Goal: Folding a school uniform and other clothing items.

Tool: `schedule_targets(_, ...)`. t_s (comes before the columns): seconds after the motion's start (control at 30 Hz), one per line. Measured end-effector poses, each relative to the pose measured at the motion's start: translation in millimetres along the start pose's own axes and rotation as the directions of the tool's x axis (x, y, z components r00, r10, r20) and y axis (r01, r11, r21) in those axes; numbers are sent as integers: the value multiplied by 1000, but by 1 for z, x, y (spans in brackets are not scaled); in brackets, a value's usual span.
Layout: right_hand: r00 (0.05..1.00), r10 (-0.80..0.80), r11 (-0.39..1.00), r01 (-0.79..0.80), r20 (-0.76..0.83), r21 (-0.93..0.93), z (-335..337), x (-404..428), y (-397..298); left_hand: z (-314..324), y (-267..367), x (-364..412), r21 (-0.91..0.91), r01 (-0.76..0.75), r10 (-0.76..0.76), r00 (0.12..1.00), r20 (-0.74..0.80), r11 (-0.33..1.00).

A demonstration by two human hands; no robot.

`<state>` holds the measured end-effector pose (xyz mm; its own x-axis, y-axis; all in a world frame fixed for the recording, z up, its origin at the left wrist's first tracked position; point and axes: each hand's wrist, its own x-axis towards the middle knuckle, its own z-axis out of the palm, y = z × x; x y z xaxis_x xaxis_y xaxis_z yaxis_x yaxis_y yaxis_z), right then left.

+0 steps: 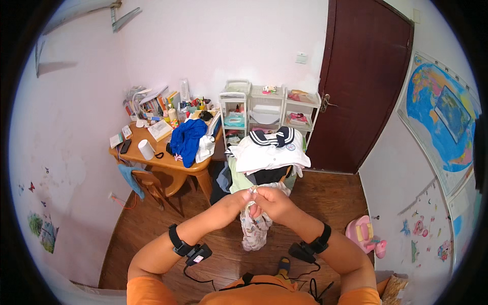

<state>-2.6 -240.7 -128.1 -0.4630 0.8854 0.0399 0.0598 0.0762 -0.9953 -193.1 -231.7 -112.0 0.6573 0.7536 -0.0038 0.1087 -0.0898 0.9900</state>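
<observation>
Both my hands meet in front of me, gripping the upper edge of a pale patterned garment (254, 232). My left hand (235, 204) pinches it between thumb and fingers. My right hand (276, 204) holds the same edge, its fingertips almost touching the left ones. The cloth hangs down below the hands, gathered and wrinkled, and its exact kind cannot be told. Just beyond lies a pile of clothes, topped by a white sailor-collar shirt (268, 158) with navy striped trim. A light green garment (237, 175) and a black garment (270, 176) show under it.
To the left stands a wooden desk (194, 167) bearing a blue garment (187, 137), books and a white cylinder (146, 149). A wooden chair (148, 187) is tucked against it. White shelf racks (267, 93) line the wall beside a dark red door (366, 84). A pink potty (360, 232) sits right.
</observation>
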Motion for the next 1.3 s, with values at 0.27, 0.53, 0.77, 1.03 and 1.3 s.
schedule_targets(0.27,853,-489,725,281,-182,-629,2,-18,-1,-5,-8,14,226,-129,181,957,-228,966)
schedule_targets(0.53,931,-282,775,80,-230,-627,-8,-48,73,-24,47,4,172,-326,363,890,-276,930)
schedule_targets(0.77,878,-87,887,-147,-471,-437,-63,-61,114,-84,84,-33,122,-261,288,847,-446,957)
schedule_targets(1.03,645,-541,788,165,-540,-593,-84,-39,-32,-150,13,-66,115,-170,205,785,-585,979)
schedule_targets(1.3,779,-374,890,149,-503,-431,-90,-83,-38,-121,24,-114,183,-19,109,864,-492,983)
